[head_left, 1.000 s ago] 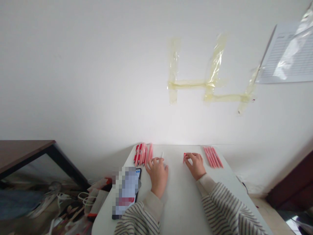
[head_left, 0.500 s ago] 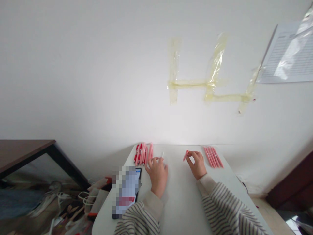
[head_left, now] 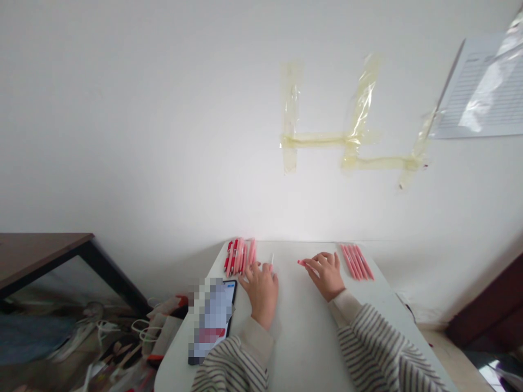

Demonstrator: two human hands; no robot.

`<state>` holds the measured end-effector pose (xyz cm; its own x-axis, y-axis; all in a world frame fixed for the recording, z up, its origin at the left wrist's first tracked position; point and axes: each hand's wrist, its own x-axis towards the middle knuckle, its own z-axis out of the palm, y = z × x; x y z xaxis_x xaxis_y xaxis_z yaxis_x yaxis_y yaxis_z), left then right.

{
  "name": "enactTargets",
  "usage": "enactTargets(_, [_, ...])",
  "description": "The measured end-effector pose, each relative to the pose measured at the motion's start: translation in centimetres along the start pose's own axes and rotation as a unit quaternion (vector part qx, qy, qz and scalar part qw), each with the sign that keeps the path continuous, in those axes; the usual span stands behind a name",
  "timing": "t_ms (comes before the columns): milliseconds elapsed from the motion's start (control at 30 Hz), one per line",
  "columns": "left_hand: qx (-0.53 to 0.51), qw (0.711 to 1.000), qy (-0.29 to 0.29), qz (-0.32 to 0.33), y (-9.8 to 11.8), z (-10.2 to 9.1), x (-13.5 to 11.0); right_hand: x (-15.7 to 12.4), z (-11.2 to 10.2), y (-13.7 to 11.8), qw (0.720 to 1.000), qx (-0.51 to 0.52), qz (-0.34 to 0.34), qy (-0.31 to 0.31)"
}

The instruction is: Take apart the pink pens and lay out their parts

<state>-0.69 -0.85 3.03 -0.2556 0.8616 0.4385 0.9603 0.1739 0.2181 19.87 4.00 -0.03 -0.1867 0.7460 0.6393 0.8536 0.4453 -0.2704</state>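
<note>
My left hand (head_left: 260,291) rests low over the white table, fingers bent. At its index fingertip is a slim white stick (head_left: 272,258) with pink at its lower end, seemingly part of a pen; the fingers hide the rest. Across from it, my right hand (head_left: 327,275) pinches a small pink pen piece (head_left: 301,263) between thumb and index finger, pointing left, while its other fingers are raised. Left of my left hand lies a bunch of pink pens (head_left: 243,256) and darker red pens (head_left: 231,257). Several pink pens (head_left: 357,262) lie side by side beyond my right hand.
A phone (head_left: 212,321), its screen partly blurred out, lies by my left forearm on the white table (head_left: 306,348). Bags and cords (head_left: 134,337) clutter the floor at left, beneath a brown desk (head_left: 44,253). The wall stands directly behind the table.
The pink piece in my right hand has tipped from upright to nearly level and shifted left. My left hand has moved slightly left, showing pink at the white stick's base.
</note>
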Motion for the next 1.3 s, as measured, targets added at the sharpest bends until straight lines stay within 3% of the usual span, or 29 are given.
enactTargets(233, [0.027, 1.000, 0.000, -0.008, -0.1, 0.2, 0.3, 0.3, -0.2, -0.6, 0.995, -0.031, -0.011, -0.091])
enactTargets(400, [0.034, 0.999, -0.003, -0.010, -0.2, 0.0, 0.4, 0.2, 0.0, -0.1, 0.992, -0.037, -0.003, -0.122])
enactTargets(733, [0.011, 1.000, 0.016, -0.003, -0.8, 0.9, 0.7, -0.2, 0.8, 0.5, 0.992, -0.017, 0.013, -0.126])
enactTargets(1033, [-0.049, 0.998, 0.019, -0.017, -0.7, 0.2, 1.2, 0.1, 0.4, 1.7, 0.988, 0.003, 0.044, -0.148])
enactTargets(1300, [-0.084, 0.996, 0.012, -0.008, -0.5, -0.2, 1.3, 0.1, 0.1, 1.8, 0.995, -0.003, 0.044, -0.087])
